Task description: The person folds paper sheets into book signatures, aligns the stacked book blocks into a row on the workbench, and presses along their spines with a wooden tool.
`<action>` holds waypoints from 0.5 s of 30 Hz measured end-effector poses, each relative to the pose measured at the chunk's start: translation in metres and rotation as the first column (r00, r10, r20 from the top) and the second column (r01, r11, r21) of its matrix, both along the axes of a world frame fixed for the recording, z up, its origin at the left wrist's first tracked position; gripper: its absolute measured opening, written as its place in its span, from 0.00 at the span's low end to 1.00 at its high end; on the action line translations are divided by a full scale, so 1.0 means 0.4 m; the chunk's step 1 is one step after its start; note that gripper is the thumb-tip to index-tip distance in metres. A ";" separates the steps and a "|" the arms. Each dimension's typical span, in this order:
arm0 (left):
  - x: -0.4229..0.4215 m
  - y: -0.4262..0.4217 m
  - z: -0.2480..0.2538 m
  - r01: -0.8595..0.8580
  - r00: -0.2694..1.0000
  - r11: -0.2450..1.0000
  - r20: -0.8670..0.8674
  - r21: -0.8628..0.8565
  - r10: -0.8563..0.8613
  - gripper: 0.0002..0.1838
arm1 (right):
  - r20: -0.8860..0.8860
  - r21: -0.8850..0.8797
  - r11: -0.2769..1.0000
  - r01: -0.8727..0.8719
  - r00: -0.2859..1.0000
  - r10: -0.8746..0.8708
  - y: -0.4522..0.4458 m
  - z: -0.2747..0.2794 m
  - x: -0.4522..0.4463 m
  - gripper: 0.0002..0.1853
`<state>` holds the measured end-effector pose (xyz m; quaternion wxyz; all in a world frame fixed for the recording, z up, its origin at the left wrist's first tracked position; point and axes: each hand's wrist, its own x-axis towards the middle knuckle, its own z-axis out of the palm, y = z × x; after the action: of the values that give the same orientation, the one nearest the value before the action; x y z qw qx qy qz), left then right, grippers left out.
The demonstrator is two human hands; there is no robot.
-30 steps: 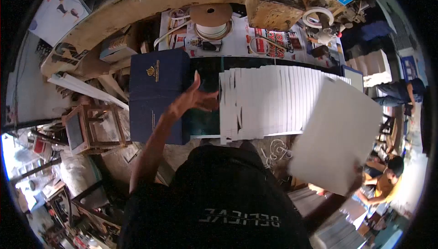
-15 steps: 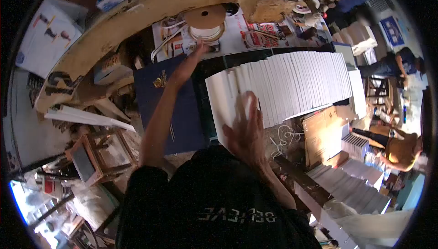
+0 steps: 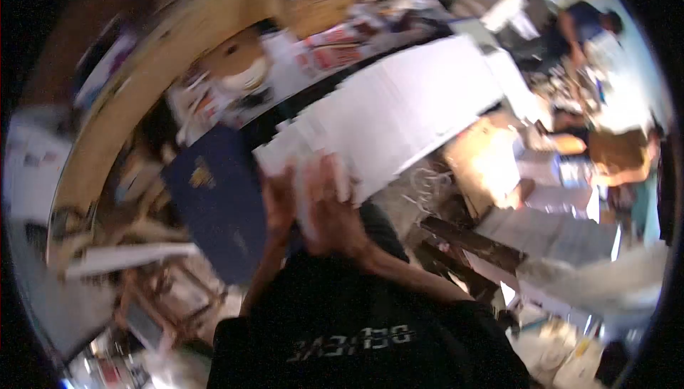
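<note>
left grip [image 3: 279, 200] and right grip [image 3: 331, 214] at near end of white paper row [image 3: 420, 97] | finger closure blurred, cannot tell | long axis runs ahead-right | right grip nearer bulk

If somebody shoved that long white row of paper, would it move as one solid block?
Probably not: the white row shows stepped edges near its left end, suggesting many loose pieces that could slip apart. It looks long and densely packed, so all of it together would likely feel heavy.

White paper stacks [image 3: 420, 97]; overlapped in a row on dark tabletop [image 3: 265, 131].
</note>
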<state>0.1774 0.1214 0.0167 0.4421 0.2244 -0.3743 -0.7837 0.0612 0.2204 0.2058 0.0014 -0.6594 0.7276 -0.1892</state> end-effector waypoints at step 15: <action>0.041 -0.040 0.123 0.086 0.205 0.861 0.854 -0.502 0.478 0.40 | 0.011 0.056 0.739 0.671 0.740 -0.672 0.167 0.028 -0.965 0.55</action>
<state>0.1937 0.1056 0.0659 0.2520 0.5981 -0.6996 -0.2989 -0.3247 0.2873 0.2169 -0.0400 -0.3499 0.9205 -0.1694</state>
